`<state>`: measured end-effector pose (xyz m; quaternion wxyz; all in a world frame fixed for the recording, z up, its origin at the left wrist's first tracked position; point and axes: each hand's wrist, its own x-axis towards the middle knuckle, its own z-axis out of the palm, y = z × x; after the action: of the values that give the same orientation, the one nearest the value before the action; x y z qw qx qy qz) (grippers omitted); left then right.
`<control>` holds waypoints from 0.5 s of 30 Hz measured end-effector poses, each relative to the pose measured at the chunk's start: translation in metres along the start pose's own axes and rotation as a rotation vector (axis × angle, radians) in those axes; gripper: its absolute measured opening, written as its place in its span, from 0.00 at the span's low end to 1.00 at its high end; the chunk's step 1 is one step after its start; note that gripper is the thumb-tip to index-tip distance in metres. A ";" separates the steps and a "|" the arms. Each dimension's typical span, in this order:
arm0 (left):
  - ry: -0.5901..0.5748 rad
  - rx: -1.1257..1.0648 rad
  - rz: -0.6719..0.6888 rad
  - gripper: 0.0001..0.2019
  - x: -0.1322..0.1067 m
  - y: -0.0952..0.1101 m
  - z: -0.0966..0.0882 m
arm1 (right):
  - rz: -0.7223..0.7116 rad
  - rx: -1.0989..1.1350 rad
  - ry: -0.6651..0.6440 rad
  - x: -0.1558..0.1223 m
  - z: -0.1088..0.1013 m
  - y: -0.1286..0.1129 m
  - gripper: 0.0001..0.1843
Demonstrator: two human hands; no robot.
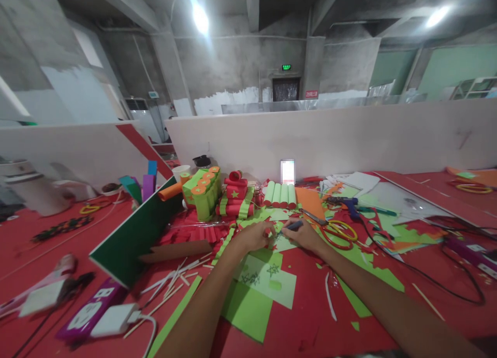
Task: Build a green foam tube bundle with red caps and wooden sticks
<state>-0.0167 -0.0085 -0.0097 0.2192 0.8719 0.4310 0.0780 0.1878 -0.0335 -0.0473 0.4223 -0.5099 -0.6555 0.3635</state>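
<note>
My left hand (254, 236) is closed in a pinch on a small red piece, resting on light green paper (285, 244). My right hand (305, 233) grips a dark pen (294, 226) whose tip points at that paper between the hands. Nearer me lies a green sheet with drawn stars (267, 277) on the red table (310, 306). Behind the hands stand red paper rolls with green bands (235, 200) and light green rolls (279, 194).
Scissors with yellow and red handles (341, 231) and a blue glue gun (347, 203) lie right of my hands, with a black cable. A green board (134, 239) stands to the left. Power strip, plug and wooden sticks sit front left. A phone (288, 171) leans on the white divider.
</note>
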 end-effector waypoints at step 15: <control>-0.006 -0.015 0.000 0.15 0.000 -0.002 0.001 | -0.032 -0.159 0.046 -0.002 -0.006 -0.007 0.04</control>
<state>-0.0176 -0.0082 -0.0113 0.2270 0.8705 0.4296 0.0784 0.1914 -0.0362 -0.0393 0.4011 -0.5395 -0.6804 0.2918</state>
